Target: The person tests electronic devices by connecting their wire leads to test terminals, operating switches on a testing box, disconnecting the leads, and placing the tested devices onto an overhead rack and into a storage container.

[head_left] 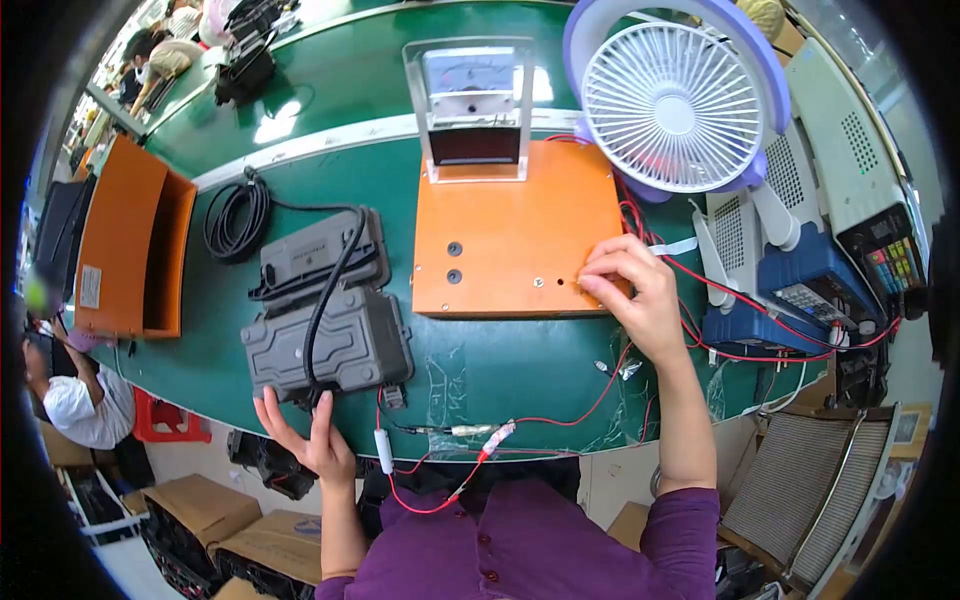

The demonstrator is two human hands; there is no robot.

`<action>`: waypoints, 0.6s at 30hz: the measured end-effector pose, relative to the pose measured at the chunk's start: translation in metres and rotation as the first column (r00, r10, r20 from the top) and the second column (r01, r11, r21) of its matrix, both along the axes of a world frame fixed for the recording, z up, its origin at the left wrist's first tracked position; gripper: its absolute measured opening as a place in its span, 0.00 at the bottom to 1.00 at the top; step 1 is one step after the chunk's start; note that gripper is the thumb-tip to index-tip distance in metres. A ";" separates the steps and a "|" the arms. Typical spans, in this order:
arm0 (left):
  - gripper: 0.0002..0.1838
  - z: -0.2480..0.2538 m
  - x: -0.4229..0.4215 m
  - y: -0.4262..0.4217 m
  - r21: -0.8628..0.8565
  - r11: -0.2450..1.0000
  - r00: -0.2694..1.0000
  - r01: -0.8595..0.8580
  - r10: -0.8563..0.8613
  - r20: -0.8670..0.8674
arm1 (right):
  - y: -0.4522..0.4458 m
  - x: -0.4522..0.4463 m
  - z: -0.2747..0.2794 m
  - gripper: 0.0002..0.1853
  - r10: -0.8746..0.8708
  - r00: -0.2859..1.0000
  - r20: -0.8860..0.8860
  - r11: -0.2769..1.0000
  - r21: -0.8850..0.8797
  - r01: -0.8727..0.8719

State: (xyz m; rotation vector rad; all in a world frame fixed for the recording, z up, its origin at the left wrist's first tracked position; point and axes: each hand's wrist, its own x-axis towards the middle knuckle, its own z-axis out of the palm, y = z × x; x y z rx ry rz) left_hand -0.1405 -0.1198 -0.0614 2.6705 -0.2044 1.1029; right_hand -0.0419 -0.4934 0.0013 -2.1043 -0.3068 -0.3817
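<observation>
My left hand (310,440) is at the front edge of a grey plastic case (325,340), fingers apart and fingertips touching its lower side. A black cable (322,310) runs over this case to a coil behind it. My right hand (640,290) reaches to the front right corner of an orange box (515,235), thumb and fingertips pinched together at its top. What lies between them is too small to make out. Upright on the box's back stands a panel meter (470,75) in a clear frame. Red wires with a white inline piece (384,451) lie in front of me.
A white and purple fan (675,110) stands behind the box on the right. Blue and white bench instruments (810,280) line the right side. An open orange housing (130,240) is at the left. Cardboard boxes (200,505) are below the green bench. Other people sit farther left.
</observation>
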 end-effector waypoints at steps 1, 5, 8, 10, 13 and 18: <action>0.21 0.001 0.000 -0.001 -0.003 1.000 1.000 0.006 -0.006 0.009 | 0.003 0.000 0.000 0.05 -0.039 0.999 -0.030 0.998 0.038 0.041; 0.18 0.002 -0.002 -0.002 -0.001 1.000 1.000 -0.028 0.028 -0.013 | 0.001 0.001 -0.002 0.05 -0.032 0.999 0.009 0.999 0.039 0.032; 0.20 0.002 -0.001 -0.002 0.001 1.000 1.000 -0.025 0.025 -0.015 | 0.000 0.000 -0.001 0.06 -0.033 0.999 -0.012 0.998 0.044 0.034; 0.20 0.002 -0.002 0.000 0.017 1.000 1.000 -0.025 0.025 -0.019 | 0.001 -0.002 -0.001 0.06 -0.030 0.999 0.020 0.997 0.065 0.028; 0.18 0.000 -0.002 0.007 0.045 0.999 1.000 0.017 -0.017 -0.013 | -0.001 -0.001 -0.012 0.08 -0.019 0.996 0.084 0.999 0.029 0.017; 0.21 0.007 0.005 -0.010 -0.146 0.980 0.988 0.133 -0.119 0.101 | 0.001 -0.005 -0.014 0.07 -0.036 0.978 0.206 0.999 -0.025 0.043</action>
